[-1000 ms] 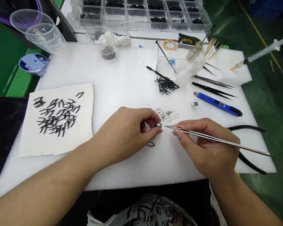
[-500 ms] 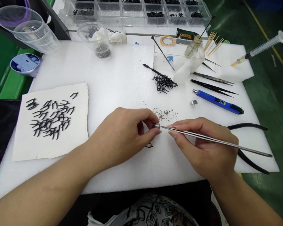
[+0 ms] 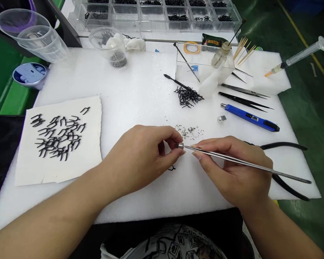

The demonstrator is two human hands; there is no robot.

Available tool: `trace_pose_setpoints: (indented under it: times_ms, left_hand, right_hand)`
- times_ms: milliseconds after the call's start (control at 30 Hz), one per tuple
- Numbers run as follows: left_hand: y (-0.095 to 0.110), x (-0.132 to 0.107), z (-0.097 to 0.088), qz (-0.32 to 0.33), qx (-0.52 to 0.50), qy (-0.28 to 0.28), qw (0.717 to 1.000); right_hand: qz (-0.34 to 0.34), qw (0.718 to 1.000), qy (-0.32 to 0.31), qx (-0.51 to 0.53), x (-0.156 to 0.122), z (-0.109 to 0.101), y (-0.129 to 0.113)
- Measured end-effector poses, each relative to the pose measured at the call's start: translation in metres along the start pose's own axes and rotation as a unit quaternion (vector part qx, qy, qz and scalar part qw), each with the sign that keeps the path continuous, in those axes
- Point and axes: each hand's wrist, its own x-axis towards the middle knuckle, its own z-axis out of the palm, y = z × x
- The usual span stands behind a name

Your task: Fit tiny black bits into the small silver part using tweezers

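Tweezers (image 3: 248, 164): right of centre, long axis sloping gently down rightward, tips pointing left at metal piece (image 3: 180, 145), contact unclear | metal piece: mid-frame, shiny end facing right | left hand (image 3: 148, 154): thumb and forefinger nearly together, pinching metal piece | right hand (image 3: 236, 176): fingers pressed around tweezers near tips

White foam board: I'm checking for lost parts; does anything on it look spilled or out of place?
Possibly: tiny dark pieces lie scattered loose beyond the tips of the silver tweezers, uncontained; whether spilled or set out deliberately, I cannot tell.
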Motion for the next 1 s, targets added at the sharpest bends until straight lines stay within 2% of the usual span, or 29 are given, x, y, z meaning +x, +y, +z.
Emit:
trace_pose_setpoints:
  times_ms: [633, 1000]
  left_hand:
    - [0.0039, -0.0026, -0.0028, 0.026, -0.032, 0.002, 0.999]
    - [0.0017, 0.0000, -0.0035, 0.010, -0.051, -0.004, 0.999]
  right_hand:
    - [-0.050, 0.998, -0.028, -0.019, 0.0033, 0.0007, -0.0008]
    - [-0.083, 0.996, -0.029, -0.019, 0.0035, 0.0014, 0.0002]
